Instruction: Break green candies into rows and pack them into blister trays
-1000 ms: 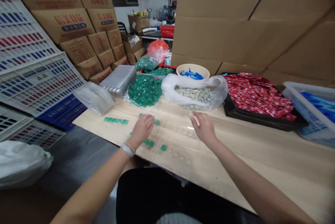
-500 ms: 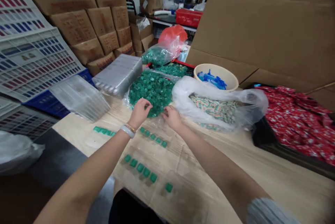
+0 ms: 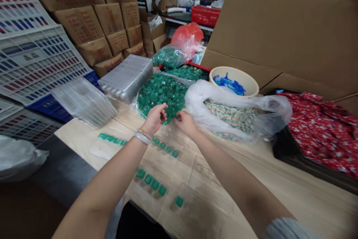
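Observation:
A heap of small green wrapped pieces lies in an opened clear bag on the table. At its near left edge is my left hand, fingers curled in, thumb and fingertips close together; what they hold, if anything, is hidden. My right hand is at the heap's near right edge, its thumb and fingertips pinched on something too small to make out. Nearer me, green pieces stand in short rows, one row partly behind my left forearm, and one single piece sits apart. Faint clear plastic outlines surround them.
Clear plastic trays are stacked at the left. Right of the heap lie a bag of striped pieces, a cream basin with blue packets and a dark tray of red packets. Cartons and crates stand behind.
My left hand has shifted slightly right and turned, its fingers more curled. My right hand stays near the heap's edge, fingers drawn closer together. The view has shifted slightly.

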`<state>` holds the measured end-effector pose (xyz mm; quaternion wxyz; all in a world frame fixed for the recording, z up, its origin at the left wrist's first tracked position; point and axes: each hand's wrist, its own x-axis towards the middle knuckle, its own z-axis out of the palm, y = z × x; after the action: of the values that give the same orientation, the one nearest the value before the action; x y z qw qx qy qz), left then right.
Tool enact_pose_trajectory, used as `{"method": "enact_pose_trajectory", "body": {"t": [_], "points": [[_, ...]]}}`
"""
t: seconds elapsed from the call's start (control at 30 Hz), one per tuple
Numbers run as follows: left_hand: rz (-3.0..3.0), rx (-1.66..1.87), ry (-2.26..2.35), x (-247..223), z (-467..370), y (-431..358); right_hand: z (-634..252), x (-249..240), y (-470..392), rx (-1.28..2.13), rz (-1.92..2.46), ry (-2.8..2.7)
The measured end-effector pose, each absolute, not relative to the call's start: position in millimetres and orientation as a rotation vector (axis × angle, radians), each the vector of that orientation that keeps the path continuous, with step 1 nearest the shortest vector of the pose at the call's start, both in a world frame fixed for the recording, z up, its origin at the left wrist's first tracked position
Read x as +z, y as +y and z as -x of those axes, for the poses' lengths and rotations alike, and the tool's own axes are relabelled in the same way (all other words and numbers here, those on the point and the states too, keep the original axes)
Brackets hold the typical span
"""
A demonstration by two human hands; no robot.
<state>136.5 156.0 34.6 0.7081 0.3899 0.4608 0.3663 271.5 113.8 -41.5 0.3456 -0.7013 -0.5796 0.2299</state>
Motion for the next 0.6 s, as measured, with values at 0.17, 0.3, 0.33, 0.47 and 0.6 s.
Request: {"method": "enact_pose_trajectory", "body": {"t": [0.17,0.3,0.33,0.47,0.6], "points": [[-1.619,0.858,1.245,26,-153,180,-265,-28,119,0.400,1.991,-1.582],[-2.325,0.597,1.306,24,-169,193,-277,-20,149,0.350,2.038,-1.488],[-2.426,0.472,1.320,23,-175,193,-280,-20,156,0.371,2.064,-1.464],[-2.505,0.280,1.392,20,-187,196,-292,-26,169,0.420,2.039,-1.422],[-2.272,0.629,1.334,27,-172,206,-304,-26,161,0.532,1.853,-1.326]]}}
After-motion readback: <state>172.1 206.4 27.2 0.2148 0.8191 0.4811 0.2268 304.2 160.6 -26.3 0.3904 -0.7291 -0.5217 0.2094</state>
